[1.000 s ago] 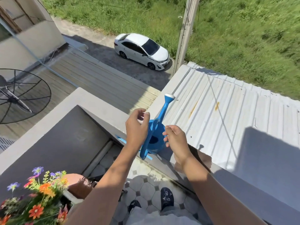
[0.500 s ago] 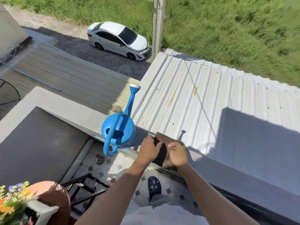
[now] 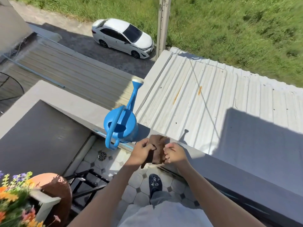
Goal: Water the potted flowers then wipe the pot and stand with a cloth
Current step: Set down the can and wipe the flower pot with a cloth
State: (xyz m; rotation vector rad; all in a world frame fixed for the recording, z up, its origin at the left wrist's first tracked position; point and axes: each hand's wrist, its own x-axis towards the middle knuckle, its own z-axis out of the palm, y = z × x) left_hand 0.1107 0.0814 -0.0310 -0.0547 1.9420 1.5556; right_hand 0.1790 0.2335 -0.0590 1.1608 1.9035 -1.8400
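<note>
A brown cloth (image 3: 158,145) hangs between both hands above the balcony wall's top. My left hand (image 3: 142,151) grips its left side and my right hand (image 3: 175,153) pinches its right edge. The blue watering can (image 3: 122,126) stands upright on the wall's top (image 3: 78,107) just left of my hands, spout pointing away. At the lower left, the terracotta pot (image 3: 55,185) holds colourful flowers (image 3: 14,199). The black metal stand (image 3: 86,182) shows beside the pot.
The grey balcony wall runs from the left to the lower right, with a drop beyond it onto corrugated roofs (image 3: 205,95). The tiled balcony floor (image 3: 139,182) has a round drain (image 3: 102,156). My shoe (image 3: 155,182) is on the tiles. A white car (image 3: 123,37) is parked below.
Both hands let go of the watering can, which now stands on the wall. They moved right and took hold of the brown cloth, lifting it slightly off the wall.
</note>
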